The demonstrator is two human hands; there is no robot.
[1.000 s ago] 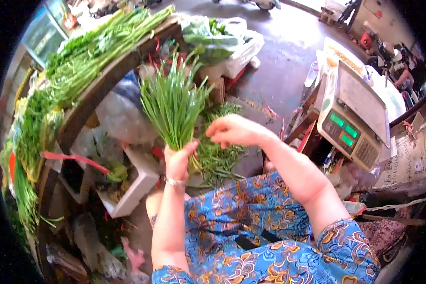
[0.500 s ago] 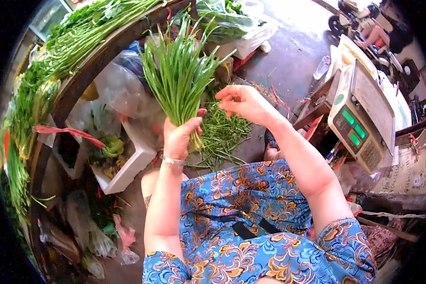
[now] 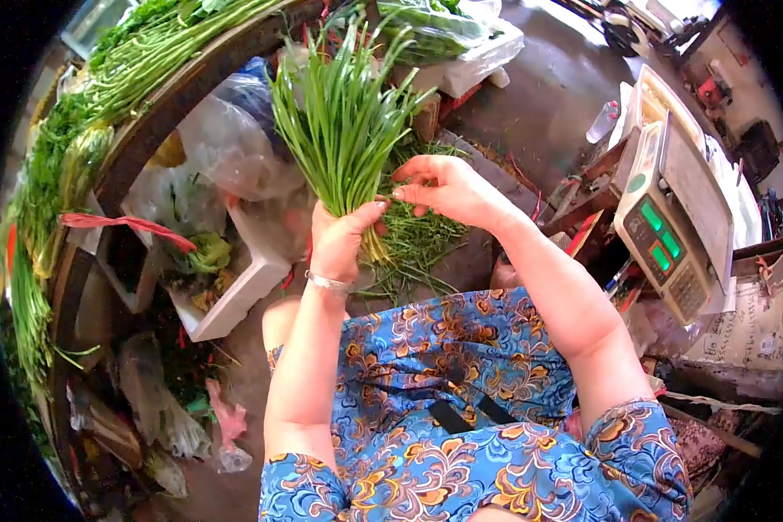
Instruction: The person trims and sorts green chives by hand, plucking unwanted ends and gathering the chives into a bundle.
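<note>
My left hand is wrapped around the lower stalks of a bunch of long green leaves, which fans upward and away from me. The pale stalk ends stick out below the fist. Just right of the bunch is my right hand, thumb and fingers pinched near the left thumb; whatever they hold, if anything, is too small to name. Loose green trimmings lie on the ground beyond and beneath both hands.
Greens lie along a curved ledge at left. Below it are plastic bags and a white foam box. A bagged heap of greens stands ahead. At right is a scale with lit green displays.
The view has shifted. My right hand has come closer to the left thumb and the stalks, its fingers drawing together. My left hand has kept hold of the bunch.
</note>
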